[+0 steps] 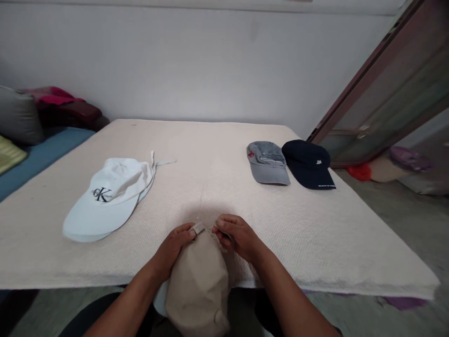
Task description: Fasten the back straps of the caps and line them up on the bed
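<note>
A beige cap (199, 285) hangs at the table's front edge, its crown toward me and its back strap end up. My left hand (178, 245) pinches the cap beside a small strap and buckle (197, 229). On the other side, my right hand (236, 234) is closed with thumb and fingers together on the cap's other strap end, mostly hidden by the fingers. The two strap ends are apart. To the left lies a white cap (115, 187) with black lettering and loose ties.
A grey cap (268, 161) and a navy cap (308, 164) lie side by side at the right of the cloth-covered table (196, 140). A wall (210, 65) stands behind it. Cushions (17, 114) rest on a blue seat at the left.
</note>
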`<state>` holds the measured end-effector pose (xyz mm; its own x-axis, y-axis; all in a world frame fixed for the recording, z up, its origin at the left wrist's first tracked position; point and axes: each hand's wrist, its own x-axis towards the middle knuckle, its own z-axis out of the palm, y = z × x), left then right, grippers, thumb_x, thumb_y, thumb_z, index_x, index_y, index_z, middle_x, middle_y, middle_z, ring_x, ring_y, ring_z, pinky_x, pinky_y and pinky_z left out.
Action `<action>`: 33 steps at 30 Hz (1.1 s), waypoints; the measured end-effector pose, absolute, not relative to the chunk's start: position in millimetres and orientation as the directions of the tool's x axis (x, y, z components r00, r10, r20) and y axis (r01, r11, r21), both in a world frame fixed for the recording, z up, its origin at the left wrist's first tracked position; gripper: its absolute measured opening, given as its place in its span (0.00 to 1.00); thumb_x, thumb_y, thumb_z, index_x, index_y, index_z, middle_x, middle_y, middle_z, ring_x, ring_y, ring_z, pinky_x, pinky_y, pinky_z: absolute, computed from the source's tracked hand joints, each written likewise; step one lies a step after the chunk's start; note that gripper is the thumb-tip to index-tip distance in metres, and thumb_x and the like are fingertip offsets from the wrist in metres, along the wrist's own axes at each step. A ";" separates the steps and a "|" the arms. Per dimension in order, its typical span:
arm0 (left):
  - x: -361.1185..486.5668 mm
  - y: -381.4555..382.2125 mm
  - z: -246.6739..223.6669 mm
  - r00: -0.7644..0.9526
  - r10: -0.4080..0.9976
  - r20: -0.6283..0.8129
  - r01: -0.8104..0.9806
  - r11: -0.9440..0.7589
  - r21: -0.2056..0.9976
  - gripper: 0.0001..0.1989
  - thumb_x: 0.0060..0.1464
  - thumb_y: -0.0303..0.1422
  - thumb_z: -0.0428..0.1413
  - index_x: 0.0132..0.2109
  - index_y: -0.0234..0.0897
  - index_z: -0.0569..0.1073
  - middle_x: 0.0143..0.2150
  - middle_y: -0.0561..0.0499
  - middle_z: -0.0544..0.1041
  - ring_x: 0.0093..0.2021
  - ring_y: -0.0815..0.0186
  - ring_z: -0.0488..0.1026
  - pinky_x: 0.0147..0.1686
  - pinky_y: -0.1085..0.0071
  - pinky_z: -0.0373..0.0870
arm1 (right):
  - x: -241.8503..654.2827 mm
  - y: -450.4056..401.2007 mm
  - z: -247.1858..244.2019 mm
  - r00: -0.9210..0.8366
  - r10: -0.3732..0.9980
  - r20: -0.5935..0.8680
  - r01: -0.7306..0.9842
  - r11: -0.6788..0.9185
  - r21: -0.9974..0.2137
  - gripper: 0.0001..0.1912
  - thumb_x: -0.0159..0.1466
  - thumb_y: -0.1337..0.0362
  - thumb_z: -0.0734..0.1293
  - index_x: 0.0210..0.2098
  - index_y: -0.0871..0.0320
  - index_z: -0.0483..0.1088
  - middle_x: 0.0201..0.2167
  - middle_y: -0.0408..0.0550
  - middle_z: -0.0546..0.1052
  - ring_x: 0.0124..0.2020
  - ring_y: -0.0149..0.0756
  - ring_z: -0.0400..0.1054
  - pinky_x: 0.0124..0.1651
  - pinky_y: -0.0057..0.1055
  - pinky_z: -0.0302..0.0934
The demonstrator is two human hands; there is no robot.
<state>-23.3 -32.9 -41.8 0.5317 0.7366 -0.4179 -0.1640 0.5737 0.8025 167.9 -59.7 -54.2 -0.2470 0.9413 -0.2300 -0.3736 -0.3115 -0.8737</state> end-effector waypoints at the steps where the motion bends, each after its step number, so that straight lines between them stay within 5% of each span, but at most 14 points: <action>1: -22.6 -33.3 -42.7 0.540 0.730 -0.419 -0.173 0.583 0.794 0.09 0.48 0.34 0.59 0.36 0.34 0.77 0.31 0.47 0.77 0.29 0.65 0.72 0.32 0.72 0.67 | 168.3 -59.8 -54.4 -0.257 0.938 -0.234 -0.371 -0.319 -0.872 0.14 0.59 0.56 0.66 0.27 0.62 0.70 0.18 0.39 0.64 0.16 0.21 0.51 0.19 0.23 0.41; 33: -19.7 -33.6 -52.7 0.624 0.659 -0.420 -0.103 0.602 0.792 0.10 0.50 0.36 0.60 0.34 0.33 0.76 0.27 0.51 0.75 0.24 0.72 0.68 0.26 0.76 0.61 | 173.4 -60.4 -52.4 -0.448 0.840 -0.306 -0.249 -0.446 -0.860 0.10 0.58 0.60 0.66 0.27 0.62 0.68 0.16 0.38 0.64 0.15 0.20 0.50 0.16 0.20 0.40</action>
<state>-19.7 -33.6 -52.7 0.6237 0.6592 -0.4200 -0.1029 0.6019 0.7919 173.4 -60.4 -52.4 -0.4476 0.8403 -0.3059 -0.2488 -0.4456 -0.8600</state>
